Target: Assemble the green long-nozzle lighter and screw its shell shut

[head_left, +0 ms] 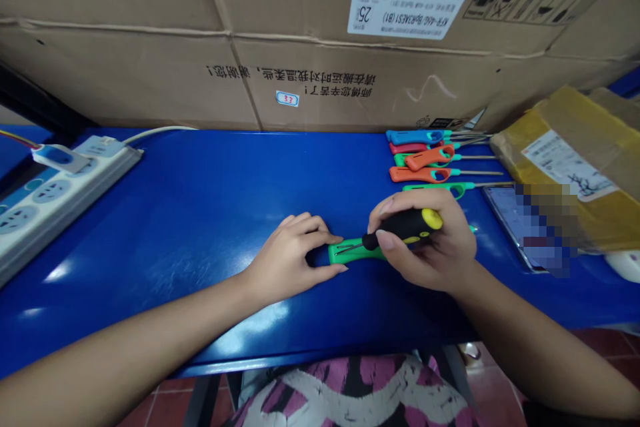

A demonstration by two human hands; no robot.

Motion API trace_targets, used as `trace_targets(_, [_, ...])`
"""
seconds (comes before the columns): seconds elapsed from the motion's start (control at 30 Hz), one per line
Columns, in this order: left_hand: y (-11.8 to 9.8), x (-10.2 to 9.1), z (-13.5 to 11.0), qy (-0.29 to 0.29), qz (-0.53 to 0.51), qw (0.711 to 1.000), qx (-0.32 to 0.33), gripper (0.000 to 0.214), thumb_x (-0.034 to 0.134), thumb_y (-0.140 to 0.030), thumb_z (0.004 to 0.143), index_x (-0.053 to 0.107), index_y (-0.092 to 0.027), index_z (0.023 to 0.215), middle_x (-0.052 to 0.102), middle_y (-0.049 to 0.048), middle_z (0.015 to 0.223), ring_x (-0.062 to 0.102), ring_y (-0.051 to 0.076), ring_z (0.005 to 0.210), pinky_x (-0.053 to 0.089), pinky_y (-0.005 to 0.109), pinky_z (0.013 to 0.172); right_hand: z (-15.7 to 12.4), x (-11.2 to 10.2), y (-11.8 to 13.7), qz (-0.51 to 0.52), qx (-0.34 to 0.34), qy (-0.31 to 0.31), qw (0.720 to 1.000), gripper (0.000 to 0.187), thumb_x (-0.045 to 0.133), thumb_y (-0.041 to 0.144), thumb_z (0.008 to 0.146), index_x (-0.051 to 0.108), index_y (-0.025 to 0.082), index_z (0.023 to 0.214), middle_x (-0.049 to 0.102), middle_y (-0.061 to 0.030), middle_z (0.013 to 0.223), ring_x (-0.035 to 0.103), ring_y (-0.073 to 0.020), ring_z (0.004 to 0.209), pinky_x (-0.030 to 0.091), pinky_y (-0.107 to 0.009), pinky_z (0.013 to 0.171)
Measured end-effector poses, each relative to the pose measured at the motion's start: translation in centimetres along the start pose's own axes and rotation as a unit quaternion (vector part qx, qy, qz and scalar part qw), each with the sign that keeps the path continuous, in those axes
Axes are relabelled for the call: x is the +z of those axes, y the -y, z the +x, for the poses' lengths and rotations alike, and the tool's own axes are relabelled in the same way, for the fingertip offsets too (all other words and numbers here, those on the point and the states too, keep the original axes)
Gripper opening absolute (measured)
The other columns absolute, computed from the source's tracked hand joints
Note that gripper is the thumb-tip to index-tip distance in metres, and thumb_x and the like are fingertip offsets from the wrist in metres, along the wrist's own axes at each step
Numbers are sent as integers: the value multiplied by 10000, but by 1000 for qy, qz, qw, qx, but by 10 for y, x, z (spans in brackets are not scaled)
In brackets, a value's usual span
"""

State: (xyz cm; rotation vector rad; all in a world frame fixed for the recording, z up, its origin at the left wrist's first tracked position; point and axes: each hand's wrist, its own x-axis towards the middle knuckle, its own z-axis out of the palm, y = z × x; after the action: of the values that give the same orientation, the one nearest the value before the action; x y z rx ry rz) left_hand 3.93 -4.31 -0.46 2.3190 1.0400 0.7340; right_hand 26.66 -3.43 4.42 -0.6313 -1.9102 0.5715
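Note:
A green long-nosed lighter [350, 250] lies on the blue table [200, 213] in front of me. My left hand [290, 257] pinches its left end between thumb and fingers and holds it down. My right hand [425, 240] is closed round a screwdriver with a black and yellow handle [407, 225]. The screwdriver's tip points left into the green lighter's body. Both hands rest on the table near its front edge.
Several more lighters [427, 157], blue, red, orange and green, lie in a row behind my right hand. A white power strip [55, 190] sits at the left. Large cardboard boxes [300, 33] wall off the back. A yellow-taped parcel [575, 160] and a phone [515, 213] lie at the right.

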Motion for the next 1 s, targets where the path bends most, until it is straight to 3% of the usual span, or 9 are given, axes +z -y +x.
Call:
trace_targets(0.43, [-2, 0, 0, 4, 3, 1000, 2, 291, 778, -408, 848, 733, -220, 1066, 660, 27, 938, 592, 197, 852, 415, 355, 786, 4, 2, 5, 40, 11, 18, 999, 427, 716, 110, 853, 546, 219, 1229, 686, -7, 883, 700, -139, 762, 580, -264, 699])
trace_targets(0.57, [-1, 0, 1, 4, 4, 1000, -1, 283, 769, -422, 853, 734, -226, 1055, 661, 26, 937, 591, 196, 855, 414, 355, 785, 8, 2, 6, 40, -15, 52, 998, 515, 720, 149, 870, 505, 212, 1334, 692, -26, 933, 694, -138, 797, 587, -264, 730])
trace_targets(0.8, [3, 3, -2, -4, 14, 1000, 15, 266, 731, -413, 880, 724, -235, 1077, 671, 30, 922, 603, 215, 873, 423, 368, 782, 16, 8, 10, -2, -66, 119, 991, 434, 681, 209, 927, 501, 205, 1321, 713, -52, 1042, 699, -126, 869, 576, -235, 809])
trace_targets(1.0, [2, 4, -2, -1, 12, 1000, 5, 221, 707, -389, 892, 732, -216, 1026, 693, 55, 1000, 618, 239, 937, 458, 402, 838, 25, 5, 27, -87, -39, 168, 981, 416, 574, 261, 986, 477, 204, 1386, 708, -65, 1076, 693, -151, 905, 572, -249, 810])
